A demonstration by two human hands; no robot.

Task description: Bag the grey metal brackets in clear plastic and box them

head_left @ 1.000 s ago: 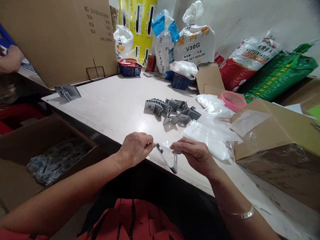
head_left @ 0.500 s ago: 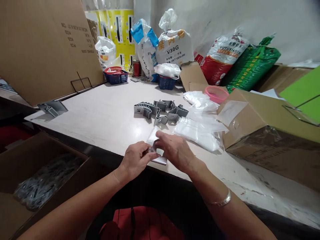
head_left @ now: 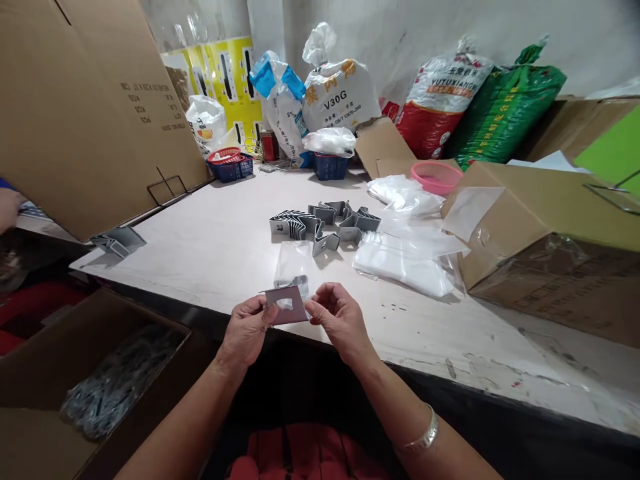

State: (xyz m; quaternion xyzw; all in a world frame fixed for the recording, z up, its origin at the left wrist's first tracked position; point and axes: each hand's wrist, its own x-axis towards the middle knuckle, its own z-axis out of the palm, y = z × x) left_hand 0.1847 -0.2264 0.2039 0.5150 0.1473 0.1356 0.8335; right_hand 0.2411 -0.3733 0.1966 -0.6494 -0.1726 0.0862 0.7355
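My left hand (head_left: 247,328) and my right hand (head_left: 339,317) pinch the two sides of a grey bent metal bracket (head_left: 287,306) just over the near edge of the white table (head_left: 220,233). A small clear plastic bag (head_left: 293,261) stands up from the bracket's top. Behind it lies a pile of several more grey brackets (head_left: 325,224). A stack of clear plastic bags (head_left: 405,257) lies to the right of that pile.
An open cardboard box with bagged parts (head_left: 107,387) stands low on the left. A taped cardboard box (head_left: 550,233) fills the right. Two brackets (head_left: 119,241) lie at the table's left corner. Sacks, baskets and a pink bowl (head_left: 437,177) line the back. Another person's hand (head_left: 7,207) shows far left.
The bracket has been turned flat-face toward me and raised between both hands, with the clear bag now standing above it. My view has shifted to the right.
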